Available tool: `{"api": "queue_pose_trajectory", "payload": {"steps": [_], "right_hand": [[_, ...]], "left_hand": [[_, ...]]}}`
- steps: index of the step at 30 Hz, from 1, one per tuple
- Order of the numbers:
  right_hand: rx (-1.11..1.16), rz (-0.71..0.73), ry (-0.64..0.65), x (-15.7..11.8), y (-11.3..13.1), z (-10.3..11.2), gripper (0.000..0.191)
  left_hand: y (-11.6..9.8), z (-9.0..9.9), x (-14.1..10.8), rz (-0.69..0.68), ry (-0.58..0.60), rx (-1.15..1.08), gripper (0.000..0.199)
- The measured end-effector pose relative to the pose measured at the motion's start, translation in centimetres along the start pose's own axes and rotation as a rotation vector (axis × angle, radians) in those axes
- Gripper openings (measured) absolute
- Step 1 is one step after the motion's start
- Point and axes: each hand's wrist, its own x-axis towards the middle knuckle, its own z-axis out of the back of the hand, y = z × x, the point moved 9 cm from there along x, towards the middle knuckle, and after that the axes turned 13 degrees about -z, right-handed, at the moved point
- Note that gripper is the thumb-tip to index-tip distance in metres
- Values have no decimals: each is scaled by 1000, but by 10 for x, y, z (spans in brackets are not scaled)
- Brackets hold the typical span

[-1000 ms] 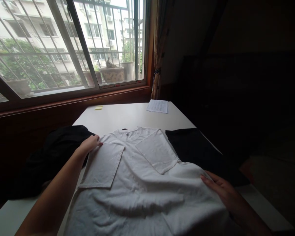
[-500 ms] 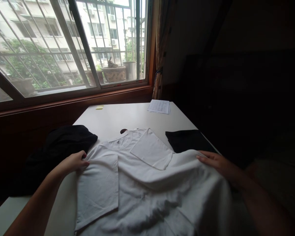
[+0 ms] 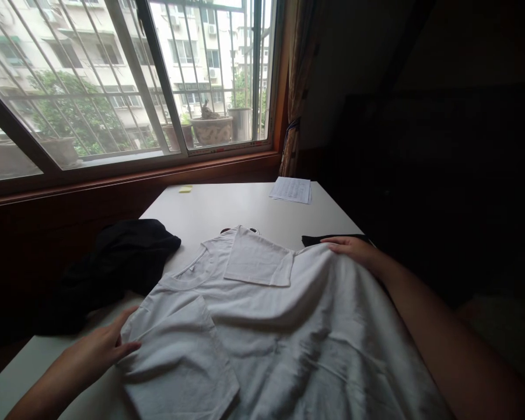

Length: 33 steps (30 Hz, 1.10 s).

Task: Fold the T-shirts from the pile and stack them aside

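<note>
- White table [image 3: 254, 207]: broad, pale top, bearing the items below.
- White T-shirt [image 3: 262, 326]: on the table, between the hands and in contact with both, neither one nearer. Long axis aslant, from far left down toward near right; lower end past the bottom of view. From the left fingers, cloth lying to the right; from the right fingers, cloth lying left and nearer.
- Same, appearance: plain, soft, front rumpled in long slanting folds, deeper shadow in the middle; raised ridge beneath the right hand.
- Black cloth [image 3: 126, 256]: heaped at the left side, apart from the collar.
- Far sleeve [image 3: 260, 259]: turned inward across the chest, fairly flat.
- Near sleeve [image 3: 184, 361]: likewise turned inward, slacker and more creased.
- Left hand [image 3: 102, 344]: thumb over the cloth, fingers at the near shoulder edge, narrow pinch.
- Right hand [image 3: 356, 252]: narrow hold on the far side edge; thumb mostly hidden.
- Collar [image 3: 192, 277]: round, open toward the far left, small label inside.
- Printed papers [image 3: 291, 189]: at the far edge, well apart from the shirt.
- Dark folded cloth [image 3: 310, 240]: only a strip visible behind the right hand.
- Yellow note [image 3: 185, 189]: far left corner.
</note>
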Motion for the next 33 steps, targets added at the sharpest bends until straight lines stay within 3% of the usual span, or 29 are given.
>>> {"api": "queue_pose_trajectory", "payload": {"steps": [2, 5, 9, 12, 16, 20, 24, 27, 33], "right_hand": [[-6, -29, 7, 4, -9, -3, 46], [27, -80, 64, 3, -27, -6, 52], [87, -118, 147, -16, -51, 0, 56], [69, -147, 126, -35, -69, 15, 58], [38, -164, 89, -62, -79, 30, 66], [92, -146, 99, -83, -71, 25, 84], [149, -115, 36, -84, -61, 18, 85], [123, -86, -23, -69, -54, 20, 74], [13, -31, -70, -25, -23, 14, 61]], "left_hand": [[-16, 21, 11, -16, -104, 70, 78], [-70, 45, 50, -203, -210, 131, 60], [-149, 55, 127, -518, -266, 158, 46], [-175, 57, 189, -531, -323, 184, 43], [-183, 50, 255, -434, -312, 168, 44], [-187, 36, 289, -399, -249, 135, 40], [-190, 24, 297, -400, -190, 114, 31], [-185, 28, 294, -402, -209, 128, 27], [-136, 59, 287, -274, -353, 200, 24]]}}
